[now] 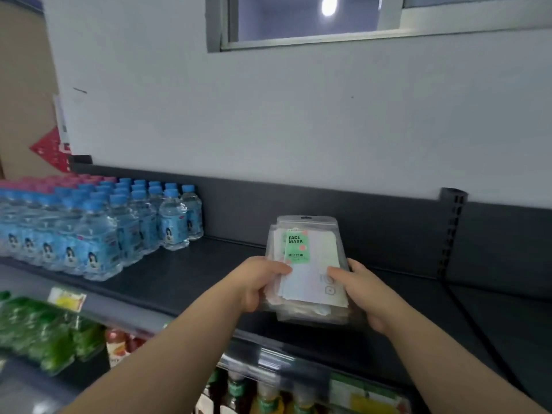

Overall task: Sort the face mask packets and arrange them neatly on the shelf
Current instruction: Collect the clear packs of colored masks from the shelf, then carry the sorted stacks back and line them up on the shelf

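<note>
Head view, close, facing shelf [185, 273]

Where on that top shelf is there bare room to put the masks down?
Bare shelf lies between the water bottles and the mask packets, and again right of the upright post. The left end is crowded with bottles.

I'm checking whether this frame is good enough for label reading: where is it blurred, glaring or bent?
Head view: the top packet's green label reads clearly, while the lower-shelf bottles and both forearms smear with blur; a bright glare spot sits in the window; the wide lens bows the shelf edge; light is dim and even. The left hand and right hand stay fairly sharp.
</note>
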